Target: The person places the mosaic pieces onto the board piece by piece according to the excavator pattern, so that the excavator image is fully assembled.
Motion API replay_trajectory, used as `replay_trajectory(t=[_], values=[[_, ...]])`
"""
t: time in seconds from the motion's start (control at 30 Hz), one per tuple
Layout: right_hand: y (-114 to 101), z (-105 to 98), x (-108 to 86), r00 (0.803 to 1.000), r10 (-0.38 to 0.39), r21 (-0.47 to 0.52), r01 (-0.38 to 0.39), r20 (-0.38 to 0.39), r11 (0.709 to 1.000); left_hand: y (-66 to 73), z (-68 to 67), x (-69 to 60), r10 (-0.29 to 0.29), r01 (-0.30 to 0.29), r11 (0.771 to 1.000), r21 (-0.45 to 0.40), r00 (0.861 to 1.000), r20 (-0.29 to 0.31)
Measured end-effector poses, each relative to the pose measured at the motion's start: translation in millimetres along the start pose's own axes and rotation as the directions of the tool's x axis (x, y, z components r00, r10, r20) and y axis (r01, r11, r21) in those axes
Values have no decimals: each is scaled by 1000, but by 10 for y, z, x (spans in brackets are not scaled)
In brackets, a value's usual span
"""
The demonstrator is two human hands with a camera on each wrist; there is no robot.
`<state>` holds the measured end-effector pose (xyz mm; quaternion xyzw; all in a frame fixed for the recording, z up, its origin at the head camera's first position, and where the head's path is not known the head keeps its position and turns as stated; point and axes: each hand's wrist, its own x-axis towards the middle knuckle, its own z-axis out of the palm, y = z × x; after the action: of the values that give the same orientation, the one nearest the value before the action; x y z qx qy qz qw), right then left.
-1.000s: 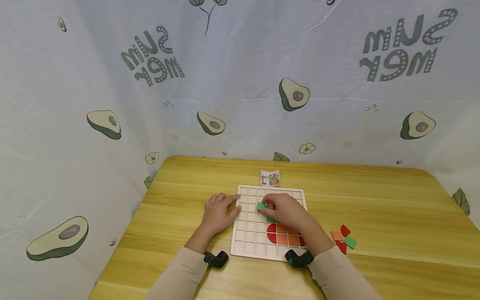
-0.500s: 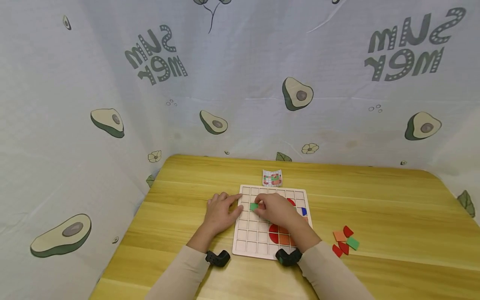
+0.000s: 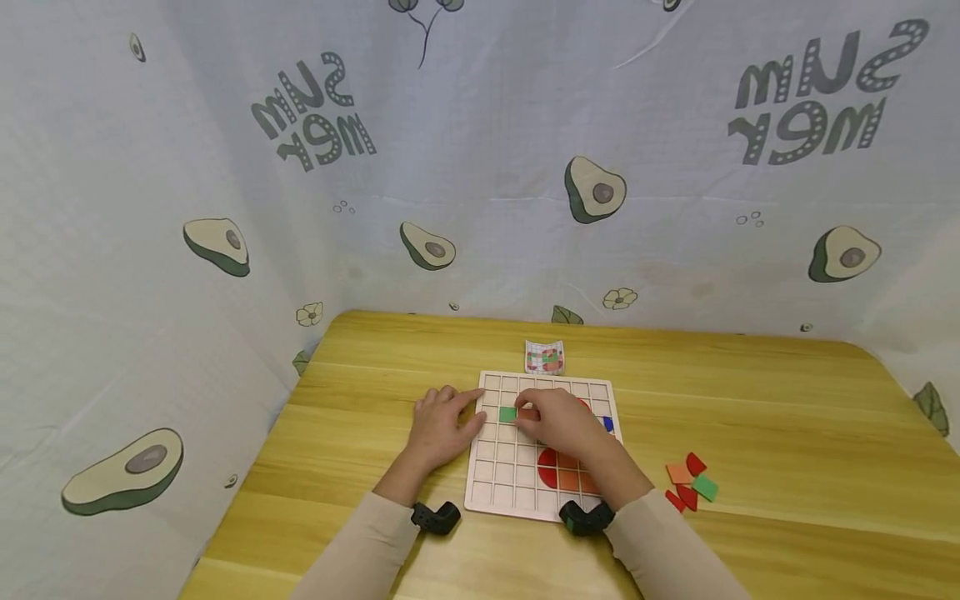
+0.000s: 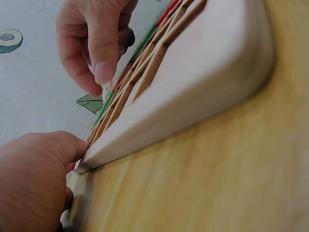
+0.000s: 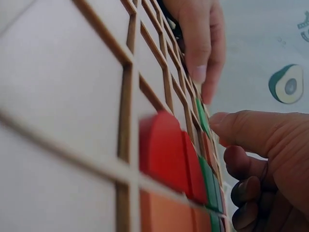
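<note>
A pale wooden grid board [image 3: 484, 472] lies on the table, partly filled with flat coloured tiles. My left hand [image 3: 437, 425] rests at its left edge, thumb and index finger spread against the rim. In the left wrist view the left thumb [image 4: 63, 145] touches the board's side. A green square tile [image 3: 507, 414] sits in a cell toward the upper left. Just right of it hovers my right hand [image 3: 558, 421], thumb and index finger apart over an orange-red tile [image 3: 528, 413]. Red rounded pieces [image 5: 166, 150] show in the right wrist view. The right palm hides several cells.
A small printed pattern card [image 3: 544, 357] stands behind the board. Loose red, orange and green tiles [image 3: 705, 487] lie on the table to the right. A blue piece [image 3: 608, 423] sits near the board's right side. A printed cloth [image 3: 495, 275] hangs behind the table.
My right hand moved left with the green tile, which now lies in its cell. The fingers have since drawn slightly right, off the tile. My left hand stays at the board's edge.
</note>
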<state>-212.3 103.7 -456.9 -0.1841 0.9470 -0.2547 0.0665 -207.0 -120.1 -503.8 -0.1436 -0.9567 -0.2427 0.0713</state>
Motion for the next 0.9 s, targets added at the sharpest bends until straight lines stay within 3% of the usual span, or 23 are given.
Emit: replay_trajectory(t=[0.3,0.67,0.9], values=[[279,-226,-267,999,9,7,-9,-42,1000,-6,13,-6,-1,1,1000,-10,1000,-3],[727,-504,-674,983,183,12,-183,-32,983,-4,19,-9,1,-1,1000,-11,1000,2],[1085,-616,-955,977,214,18,-214,-18,977,7,10,-9,-10,10,1000,-14,1000,5]])
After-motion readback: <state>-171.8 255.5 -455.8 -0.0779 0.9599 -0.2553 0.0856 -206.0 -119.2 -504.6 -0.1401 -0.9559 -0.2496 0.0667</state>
